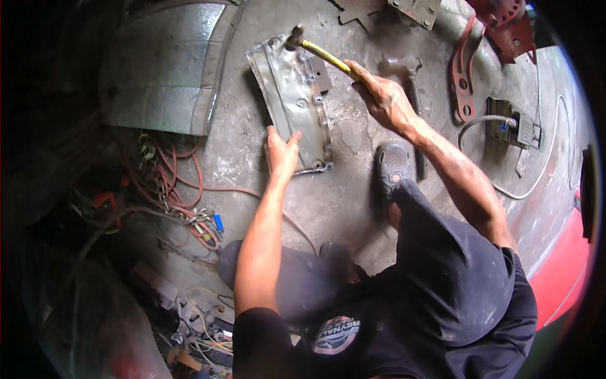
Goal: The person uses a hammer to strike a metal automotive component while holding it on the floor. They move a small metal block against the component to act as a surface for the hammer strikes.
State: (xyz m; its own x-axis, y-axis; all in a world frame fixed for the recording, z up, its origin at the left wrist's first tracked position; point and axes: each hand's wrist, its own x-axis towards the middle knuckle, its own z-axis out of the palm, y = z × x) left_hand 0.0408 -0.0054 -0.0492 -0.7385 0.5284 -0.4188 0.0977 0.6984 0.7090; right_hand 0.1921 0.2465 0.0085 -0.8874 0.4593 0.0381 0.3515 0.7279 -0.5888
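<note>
Hammer [319, 52] gripped in right hand [382, 101], head at plate's [291, 101] 12 o'clock edge; left hand [281, 151] pressed flat at 6 o'clock. Plate best kept pinned, fingers clear.

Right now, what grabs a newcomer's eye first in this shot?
Top centre: the right hand grips a yellow-handled hammer whose head meets the upper edge of a bent grey metal plate on the concrete floor. The left hand presses the plate's lower edge. At left lies a tangle of orange cables; red metal brackets lie at the upper right.
</note>
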